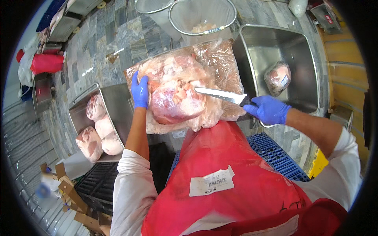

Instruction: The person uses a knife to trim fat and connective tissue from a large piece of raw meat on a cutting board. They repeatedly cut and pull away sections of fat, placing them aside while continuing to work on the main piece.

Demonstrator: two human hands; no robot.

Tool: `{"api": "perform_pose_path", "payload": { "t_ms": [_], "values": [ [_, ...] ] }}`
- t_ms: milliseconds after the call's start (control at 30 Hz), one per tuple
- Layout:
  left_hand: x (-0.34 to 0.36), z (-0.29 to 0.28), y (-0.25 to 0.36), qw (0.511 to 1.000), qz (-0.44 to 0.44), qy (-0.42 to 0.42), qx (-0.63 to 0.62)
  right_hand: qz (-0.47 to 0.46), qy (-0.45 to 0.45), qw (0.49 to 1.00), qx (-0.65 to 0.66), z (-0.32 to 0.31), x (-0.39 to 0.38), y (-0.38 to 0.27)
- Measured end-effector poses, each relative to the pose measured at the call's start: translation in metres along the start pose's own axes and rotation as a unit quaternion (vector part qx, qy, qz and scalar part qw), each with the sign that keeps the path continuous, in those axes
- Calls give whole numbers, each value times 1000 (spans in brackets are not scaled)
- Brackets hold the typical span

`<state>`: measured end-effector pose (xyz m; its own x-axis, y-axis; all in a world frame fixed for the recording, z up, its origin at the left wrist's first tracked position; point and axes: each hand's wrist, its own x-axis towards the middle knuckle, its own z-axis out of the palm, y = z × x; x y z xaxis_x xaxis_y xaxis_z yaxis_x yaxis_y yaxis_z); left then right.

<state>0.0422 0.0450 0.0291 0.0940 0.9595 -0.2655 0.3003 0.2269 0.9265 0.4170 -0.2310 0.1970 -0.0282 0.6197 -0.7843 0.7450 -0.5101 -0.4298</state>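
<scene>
The person's gloved right hand (271,110) is closed around the dark handle of a knife (222,94), its blade pointing toward the left hand (140,92), its tip at the large piece of meat (177,103) between the two hands; the left hand, also gloved, touches the meat's side, whether gripping one cannot tell; beyond the right hand stands a metal tub (305,53); left of the left hand, another bin (120,106) holds pale meat pieces (104,128).

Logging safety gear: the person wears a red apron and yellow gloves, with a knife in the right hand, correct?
The gloves are blue, not yellow, as the head view shows; the red apron and knife in the right hand stand.
</scene>
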Motion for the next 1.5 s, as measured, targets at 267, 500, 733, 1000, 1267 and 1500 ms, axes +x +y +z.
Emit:
{"api": "perform_pose_path", "payload": {
  "t_ms": [267,500,733,1000,1267,1500],
  "values": [
    [10,-8,-16,1000,6,-4,-6,-77,23,984,161,80,68,74],
    [16,-26,-33,999,24,17,32,-96,98,965,223,141,104,60],
    [16,-15,-12,999,25,-16,26,-74,215,969,-92,44,-2,57],
    [11,-7,-9,999,32,15,42,-80,181,970,-142,31,18,15],
    [0,-7,-15,998,29,53,32,-69,370,927,12,178,74,28],
    [6,-12,-10,998,33,39,29,-126,403,900,110,223,114,44]
  ]
}}
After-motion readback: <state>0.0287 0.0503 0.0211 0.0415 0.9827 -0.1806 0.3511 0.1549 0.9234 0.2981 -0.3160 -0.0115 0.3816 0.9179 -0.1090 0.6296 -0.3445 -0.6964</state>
